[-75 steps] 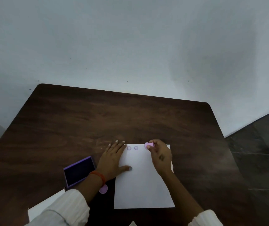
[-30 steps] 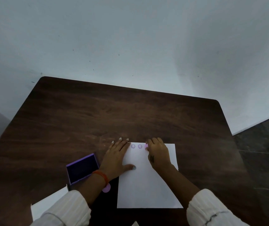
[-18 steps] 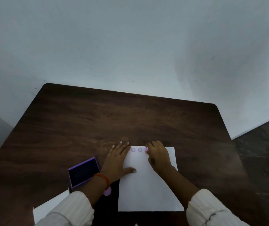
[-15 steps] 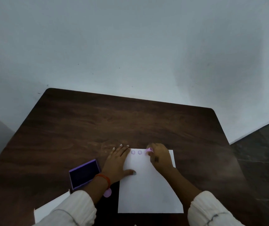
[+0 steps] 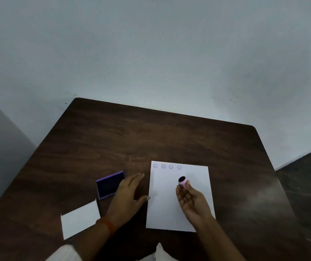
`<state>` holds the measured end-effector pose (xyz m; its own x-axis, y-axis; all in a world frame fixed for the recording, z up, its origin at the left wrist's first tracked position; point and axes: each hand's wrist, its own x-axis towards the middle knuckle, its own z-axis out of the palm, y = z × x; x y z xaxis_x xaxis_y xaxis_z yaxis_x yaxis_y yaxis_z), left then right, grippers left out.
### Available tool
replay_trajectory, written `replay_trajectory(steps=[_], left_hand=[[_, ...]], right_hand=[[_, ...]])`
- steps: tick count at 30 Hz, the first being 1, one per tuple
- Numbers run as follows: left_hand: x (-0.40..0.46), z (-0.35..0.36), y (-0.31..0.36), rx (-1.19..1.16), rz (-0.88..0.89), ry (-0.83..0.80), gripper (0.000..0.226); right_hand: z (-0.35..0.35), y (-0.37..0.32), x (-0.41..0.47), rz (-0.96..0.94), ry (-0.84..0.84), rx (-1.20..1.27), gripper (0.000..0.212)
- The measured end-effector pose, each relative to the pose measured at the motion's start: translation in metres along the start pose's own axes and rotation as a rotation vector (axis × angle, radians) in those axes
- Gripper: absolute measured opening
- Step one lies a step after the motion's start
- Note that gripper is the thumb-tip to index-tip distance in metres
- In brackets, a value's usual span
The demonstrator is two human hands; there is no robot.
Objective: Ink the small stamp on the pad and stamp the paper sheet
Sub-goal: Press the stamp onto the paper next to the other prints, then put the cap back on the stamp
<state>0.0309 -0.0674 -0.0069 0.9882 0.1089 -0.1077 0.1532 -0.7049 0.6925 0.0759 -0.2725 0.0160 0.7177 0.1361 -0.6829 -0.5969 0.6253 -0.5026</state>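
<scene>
A white paper sheet (image 5: 179, 210) lies on the dark wooden table (image 5: 150, 136), with several faint purple round marks in a row along its far edge. My right hand (image 5: 192, 200) is raised over the sheet, palm up, pinching the small pink stamp (image 5: 182, 180) at the fingertips, its dark inked face turned up and away. My left hand (image 5: 127, 194) lies flat beside the sheet's left edge, its thumb touching that edge. The purple ink pad (image 5: 109, 184) sits open just left of my left hand.
A smaller white card (image 5: 79, 219) lies near the table's front left. A pale wall rises behind the table. Dark floor tiles (image 5: 305, 178) show past the table's right edge.
My right hand has lifted the stamp off the sheet's top edge and turned it face up; a fresh purple mark shows there. My left hand has slid off the paper to the left.
</scene>
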Motion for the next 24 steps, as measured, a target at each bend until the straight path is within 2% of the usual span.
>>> replay_trajectory(steps=[6,19,22,24], left_hand=[[-0.042,0.008,-0.023,0.077,-0.093,0.028,0.066],[-0.038,0.01,-0.019,0.066,-0.111,0.046,0.035],[-0.038,0.005,-0.014,0.0,-0.114,0.043,0.033],[-0.04,0.001,-0.008,-0.061,-0.111,0.075,0.031]], right_hand=[[-0.009,0.038,-0.008,0.099,-0.031,-0.02,0.016],[-0.011,0.05,-0.004,0.046,-0.03,-0.101,0.013],[-0.007,0.051,-0.006,-0.009,-0.035,-0.231,0.013],[0.003,0.052,-0.01,-0.076,-0.032,-0.448,0.015]])
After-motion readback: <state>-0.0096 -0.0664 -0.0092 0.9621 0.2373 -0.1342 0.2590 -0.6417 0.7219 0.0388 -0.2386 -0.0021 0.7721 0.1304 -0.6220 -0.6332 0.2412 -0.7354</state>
